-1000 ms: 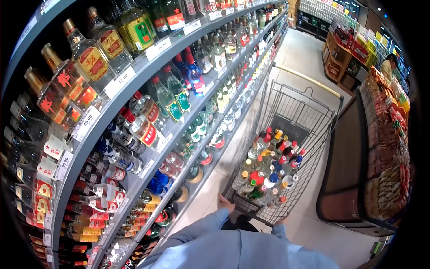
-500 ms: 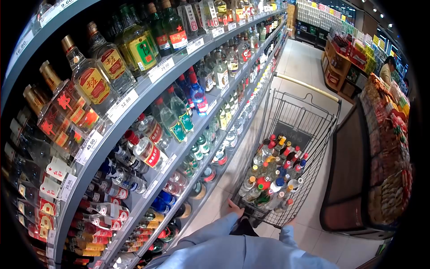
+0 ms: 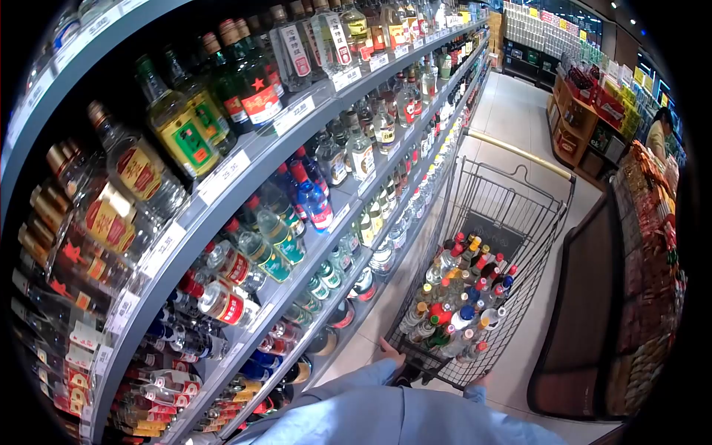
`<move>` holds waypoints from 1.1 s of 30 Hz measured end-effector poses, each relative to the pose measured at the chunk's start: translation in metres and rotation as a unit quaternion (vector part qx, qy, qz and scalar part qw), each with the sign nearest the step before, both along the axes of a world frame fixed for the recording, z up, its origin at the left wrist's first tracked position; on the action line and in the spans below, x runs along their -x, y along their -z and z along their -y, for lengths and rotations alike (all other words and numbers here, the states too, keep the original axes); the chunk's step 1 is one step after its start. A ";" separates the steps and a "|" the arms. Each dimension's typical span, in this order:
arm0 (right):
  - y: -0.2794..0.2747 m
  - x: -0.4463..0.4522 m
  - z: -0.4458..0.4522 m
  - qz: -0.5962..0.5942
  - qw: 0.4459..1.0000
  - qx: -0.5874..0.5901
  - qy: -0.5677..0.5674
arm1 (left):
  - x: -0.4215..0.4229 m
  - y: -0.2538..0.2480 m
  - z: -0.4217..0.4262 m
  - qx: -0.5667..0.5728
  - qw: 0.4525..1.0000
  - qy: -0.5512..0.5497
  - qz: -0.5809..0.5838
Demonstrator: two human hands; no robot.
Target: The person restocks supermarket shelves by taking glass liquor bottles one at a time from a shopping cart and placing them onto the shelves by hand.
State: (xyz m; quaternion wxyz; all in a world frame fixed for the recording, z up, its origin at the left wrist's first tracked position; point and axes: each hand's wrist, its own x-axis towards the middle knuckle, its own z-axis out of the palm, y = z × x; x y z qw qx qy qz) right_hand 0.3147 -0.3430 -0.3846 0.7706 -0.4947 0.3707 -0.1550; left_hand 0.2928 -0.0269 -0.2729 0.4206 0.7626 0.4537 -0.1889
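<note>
- A long, curved grey shelving unit (image 3: pixel 191 210) fills the left side, its tiers packed with glass bottles above white price tags (image 3: pixel 224 176).
- A wire shopping cart (image 3: pixel 531 278) stands on the pale tiled floor (image 3: pixel 512 107), right of centre, its yellowish handle (image 3: pixel 519 153) at the far end.
- A dark-sided display case (image 3: pixel 578 297) runs along the right, packaged goods (image 3: pixel 649 259) heaped on top.
- The wearer's blue clothing (image 3: pixel 400 419) spans the bottom edge, both sleeves reaching toward the cart.
- The cart bottles (image 3: pixel 463 311) crowd together upright in the near part of the basket, with red, yellow, white, blue and green caps.
- A dark panel (image 3: pixel 493 236) lies in the cart beyond them.
- Another person (image 3: pixel 658 133) is at the far right, behind the goods.
- The left hand (image 3: pixel 393 352) is at the cart's near left corner, partly spread; how far its fingers close is unclear.
- The right hand (image 3: pixel 478 383) is at the near right corner, its fingers mostly hidden, so their grip cannot be told.
</note>
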 end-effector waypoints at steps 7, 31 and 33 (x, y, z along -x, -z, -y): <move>-0.079 -0.066 -0.014 -0.245 0.824 0.447 -0.248 | -0.075 -0.009 0.005 -0.030 0.999 0.014 -0.023; 0.003 -0.387 -0.004 -0.016 0.999 -0.015 0.031 | -0.379 -0.010 -0.010 0.005 0.996 0.050 0.073; -0.008 -0.406 -0.008 -0.049 0.998 0.026 -0.007 | -0.402 -0.023 -0.012 0.024 0.996 0.054 0.063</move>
